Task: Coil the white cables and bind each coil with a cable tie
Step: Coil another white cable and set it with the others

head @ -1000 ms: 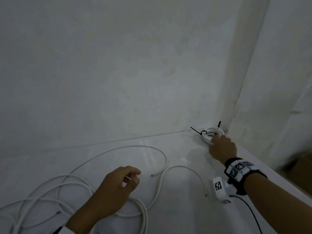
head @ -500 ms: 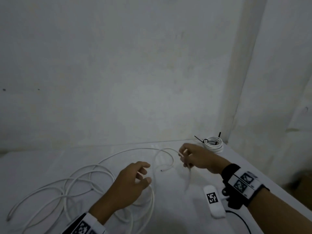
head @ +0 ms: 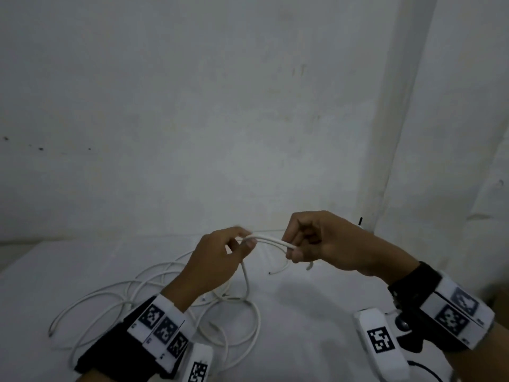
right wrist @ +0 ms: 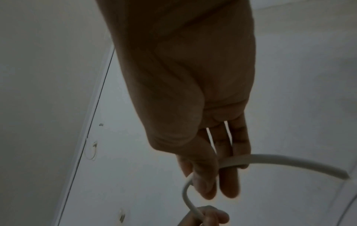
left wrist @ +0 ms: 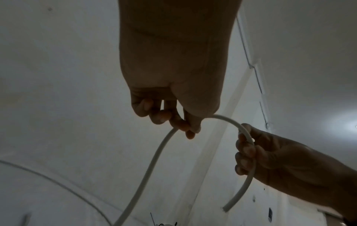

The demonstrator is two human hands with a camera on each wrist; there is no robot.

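Both hands came up off the tabletop [head: 316, 304]; the left hand [head: 217, 260] and right hand [head: 325, 244] now pinched the white cable [head: 268, 239] between their fingers, the right one at 3 o'clock.

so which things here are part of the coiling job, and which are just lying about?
In the job:
- white cable, gripped by left hand and right hand
- loose cables on the table

Lying about:
- nothing else identifiable; only the wall
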